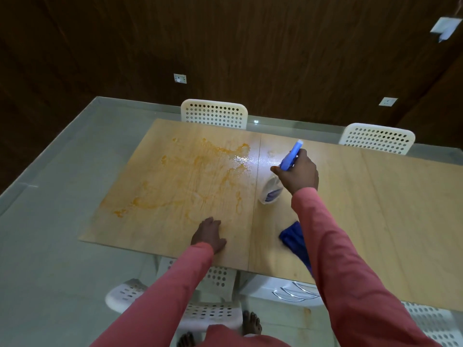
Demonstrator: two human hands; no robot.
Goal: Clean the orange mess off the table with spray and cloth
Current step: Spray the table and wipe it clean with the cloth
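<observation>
Right hand (299, 175) gripped the spray bottle (275, 181) by its neck, blue nozzle tilted toward the orange mess (195, 176) — smeared across the bench's (375, 221) left half, wet patch at its right edge. Left hand (209, 235) lay flat on the bench, fingers straight. Blue cloth (294, 237) sat near the front edge, partly under the right sleeve.
</observation>
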